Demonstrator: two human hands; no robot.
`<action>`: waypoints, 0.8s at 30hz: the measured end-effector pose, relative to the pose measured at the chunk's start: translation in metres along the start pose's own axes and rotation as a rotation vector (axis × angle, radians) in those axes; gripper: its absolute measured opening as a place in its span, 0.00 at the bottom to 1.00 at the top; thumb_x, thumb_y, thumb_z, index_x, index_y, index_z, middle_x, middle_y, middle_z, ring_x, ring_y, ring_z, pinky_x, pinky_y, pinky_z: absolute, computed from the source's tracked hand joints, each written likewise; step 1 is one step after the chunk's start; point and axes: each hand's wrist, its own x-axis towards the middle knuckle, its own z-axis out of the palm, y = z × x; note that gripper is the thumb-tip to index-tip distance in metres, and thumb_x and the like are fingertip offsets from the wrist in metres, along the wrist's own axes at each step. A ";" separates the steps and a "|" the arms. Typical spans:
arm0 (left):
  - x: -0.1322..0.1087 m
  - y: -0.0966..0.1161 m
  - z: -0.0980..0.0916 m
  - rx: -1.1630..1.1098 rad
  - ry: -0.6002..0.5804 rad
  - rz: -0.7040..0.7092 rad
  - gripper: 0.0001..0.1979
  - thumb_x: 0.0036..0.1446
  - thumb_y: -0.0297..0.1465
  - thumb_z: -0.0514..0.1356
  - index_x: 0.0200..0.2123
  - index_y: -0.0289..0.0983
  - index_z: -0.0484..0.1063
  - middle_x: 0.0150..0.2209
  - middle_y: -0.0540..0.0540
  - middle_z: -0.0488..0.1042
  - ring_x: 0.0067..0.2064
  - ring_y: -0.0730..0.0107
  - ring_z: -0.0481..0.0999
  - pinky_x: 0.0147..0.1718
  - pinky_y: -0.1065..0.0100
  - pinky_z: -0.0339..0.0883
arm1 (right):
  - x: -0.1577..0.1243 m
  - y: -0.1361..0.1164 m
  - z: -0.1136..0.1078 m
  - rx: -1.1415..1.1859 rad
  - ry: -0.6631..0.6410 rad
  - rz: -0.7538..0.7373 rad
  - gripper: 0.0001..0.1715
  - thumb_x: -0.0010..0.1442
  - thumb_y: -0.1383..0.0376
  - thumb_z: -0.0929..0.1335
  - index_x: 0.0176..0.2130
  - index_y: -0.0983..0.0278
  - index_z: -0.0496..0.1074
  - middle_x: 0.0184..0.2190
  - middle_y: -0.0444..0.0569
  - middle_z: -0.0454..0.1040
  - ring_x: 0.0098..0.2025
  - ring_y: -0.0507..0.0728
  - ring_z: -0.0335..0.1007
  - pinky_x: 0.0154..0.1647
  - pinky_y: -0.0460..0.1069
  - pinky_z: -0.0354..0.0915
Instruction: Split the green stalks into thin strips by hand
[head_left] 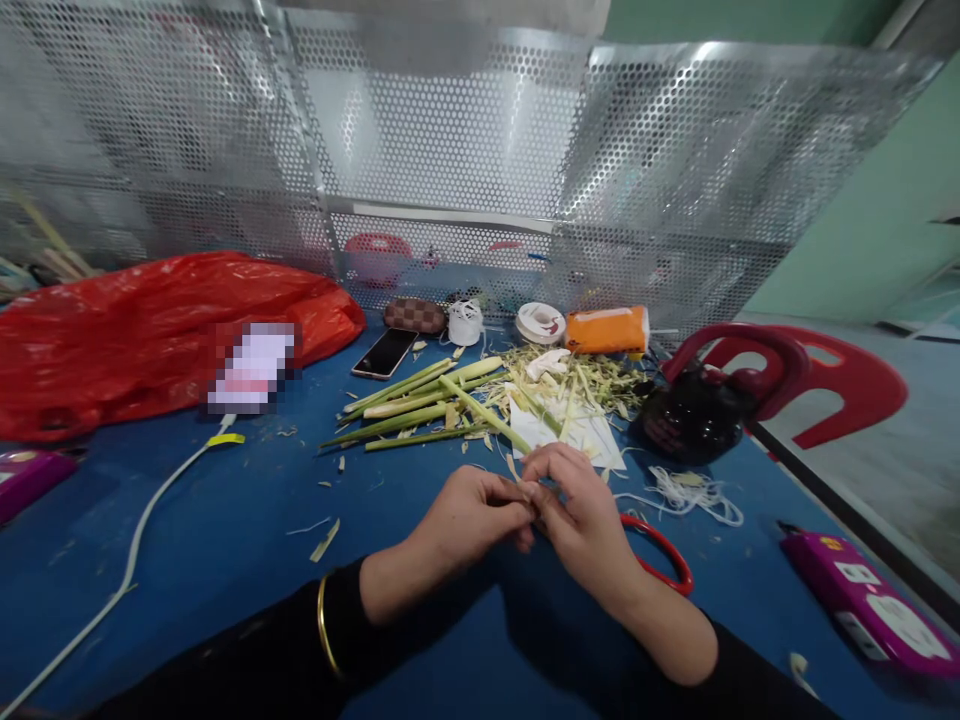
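With my left hand [476,515] and right hand [581,510] I pinch, near middle, what seems a pale plant strip [513,467]; farther right, shreds [611,378] look already done, farther left, green stalks [416,412] seem remaining.

Dim, cool light, glare on perforated metal screen [457,130] at twelve o'clock, soft shadow on blue table [450,665] at six, edges stretched, phone [256,368] pixelated at nine
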 end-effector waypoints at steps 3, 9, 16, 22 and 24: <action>0.000 -0.001 0.001 -0.022 -0.020 -0.041 0.07 0.40 0.26 0.58 0.16 0.34 0.75 0.17 0.49 0.72 0.21 0.73 0.69 0.27 0.71 0.65 | -0.001 0.000 0.002 0.000 0.006 -0.005 0.08 0.60 0.71 0.63 0.29 0.61 0.65 0.31 0.48 0.70 0.40 0.59 0.66 0.42 0.55 0.60; 0.001 0.001 -0.001 -0.234 0.114 -0.119 0.13 0.46 0.38 0.65 0.25 0.31 0.77 0.23 0.45 0.77 0.22 0.73 0.73 0.27 0.71 0.67 | 0.009 0.004 -0.012 -0.018 0.246 0.056 0.08 0.62 0.65 0.63 0.40 0.60 0.72 0.43 0.52 0.72 0.50 0.61 0.66 0.51 0.57 0.60; 0.000 0.010 -0.009 -0.388 0.232 -0.088 0.18 0.46 0.40 0.67 0.35 0.31 0.77 0.26 0.44 0.78 0.24 0.73 0.74 0.26 0.74 0.66 | 0.009 0.002 -0.015 0.093 0.077 0.326 0.12 0.59 0.58 0.66 0.34 0.62 0.74 0.31 0.48 0.77 0.36 0.59 0.72 0.39 0.51 0.64; 0.002 0.006 -0.010 -0.493 0.240 -0.072 0.12 0.48 0.31 0.66 0.36 0.30 0.76 0.21 0.49 0.73 0.19 0.78 0.69 0.22 0.76 0.65 | 0.008 -0.001 -0.013 0.232 0.091 0.318 0.12 0.60 0.58 0.65 0.33 0.62 0.75 0.30 0.46 0.77 0.34 0.57 0.72 0.38 0.49 0.65; 0.002 0.007 -0.011 -0.610 0.193 -0.095 0.10 0.51 0.29 0.64 0.37 0.31 0.75 0.21 0.51 0.71 0.19 0.79 0.68 0.23 0.75 0.67 | 0.011 0.000 -0.016 0.292 0.132 0.366 0.14 0.60 0.57 0.65 0.39 0.61 0.75 0.36 0.48 0.78 0.41 0.59 0.73 0.43 0.50 0.65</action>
